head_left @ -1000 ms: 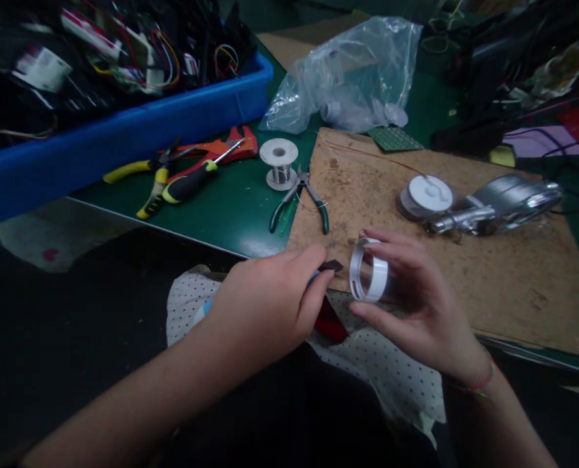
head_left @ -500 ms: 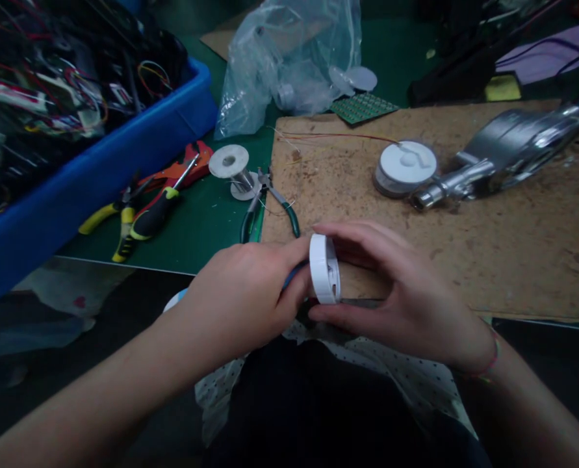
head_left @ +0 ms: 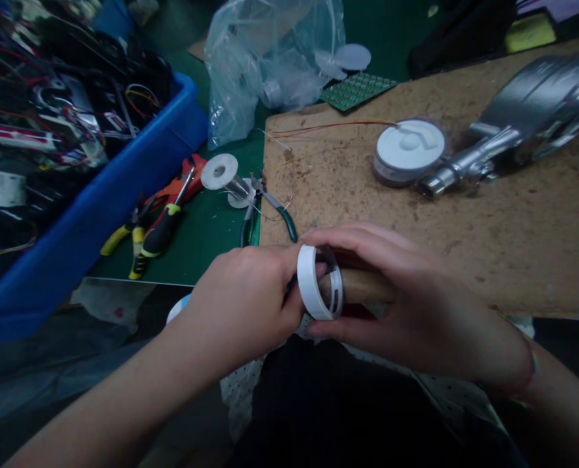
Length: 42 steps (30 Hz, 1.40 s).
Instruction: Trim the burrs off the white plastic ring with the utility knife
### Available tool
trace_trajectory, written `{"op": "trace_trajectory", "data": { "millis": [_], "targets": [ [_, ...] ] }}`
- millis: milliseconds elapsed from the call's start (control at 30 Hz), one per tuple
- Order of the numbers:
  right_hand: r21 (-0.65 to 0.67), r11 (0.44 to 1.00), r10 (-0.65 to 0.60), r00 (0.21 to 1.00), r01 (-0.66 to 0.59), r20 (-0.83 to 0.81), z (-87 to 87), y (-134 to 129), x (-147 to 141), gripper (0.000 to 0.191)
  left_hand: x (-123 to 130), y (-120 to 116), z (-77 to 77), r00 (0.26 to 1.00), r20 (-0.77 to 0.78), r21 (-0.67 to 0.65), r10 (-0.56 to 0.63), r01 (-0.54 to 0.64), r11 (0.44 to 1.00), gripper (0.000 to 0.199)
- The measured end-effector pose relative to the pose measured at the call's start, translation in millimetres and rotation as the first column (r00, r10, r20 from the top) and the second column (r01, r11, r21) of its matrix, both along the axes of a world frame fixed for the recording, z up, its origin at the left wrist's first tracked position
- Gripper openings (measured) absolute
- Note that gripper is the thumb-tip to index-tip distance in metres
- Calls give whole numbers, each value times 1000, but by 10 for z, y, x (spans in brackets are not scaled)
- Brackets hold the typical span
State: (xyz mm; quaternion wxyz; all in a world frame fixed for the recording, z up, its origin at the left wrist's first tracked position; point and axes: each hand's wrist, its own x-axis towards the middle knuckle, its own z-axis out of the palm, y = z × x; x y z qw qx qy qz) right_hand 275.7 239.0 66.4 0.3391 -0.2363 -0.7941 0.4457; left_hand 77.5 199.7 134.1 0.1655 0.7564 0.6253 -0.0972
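At the near edge of a worn brown board (head_left: 464, 227), right hand (head_left: 416, 312) curled around a white plastic ring (head_left: 318, 283), pinched between thumb and fingers. Left hand (head_left: 245, 305) closed against the ring's left side, grip contents hidden. Beyond, green-handled cutters (head_left: 270, 208), a solder spool (head_left: 223, 174), a blue bin (head_left: 123, 188).

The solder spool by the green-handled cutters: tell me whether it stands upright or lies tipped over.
Tipped over. The solder spool lies on its side on the green mat, one white flange facing up and left, its core slanting toward the green-handled cutters.
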Motion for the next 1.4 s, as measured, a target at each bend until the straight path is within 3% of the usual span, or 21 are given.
{"op": "trace_trajectory", "data": {
  "millis": [267,467,800,1400],
  "targets": [
    [-36,999,-1,1000,1,-13,12,-10,-21,61,-26,-65,-31,993,-97,105,-62,72,992,21],
    [-47,999,26,1000,-26,-8,28,-1,-38,58,-32,-60,-19,993,-98,108,-65,75,991,26],
    [-63,997,35,999,-38,-42,24,-10,-49,51,-42,8,-19,998,26,34,-63,62,997,20],
    [-66,997,44,998,-47,-53,11,-26,-54,48,-56,51,-4,999,35,-185,-29,35,982,27]
  ]
}}
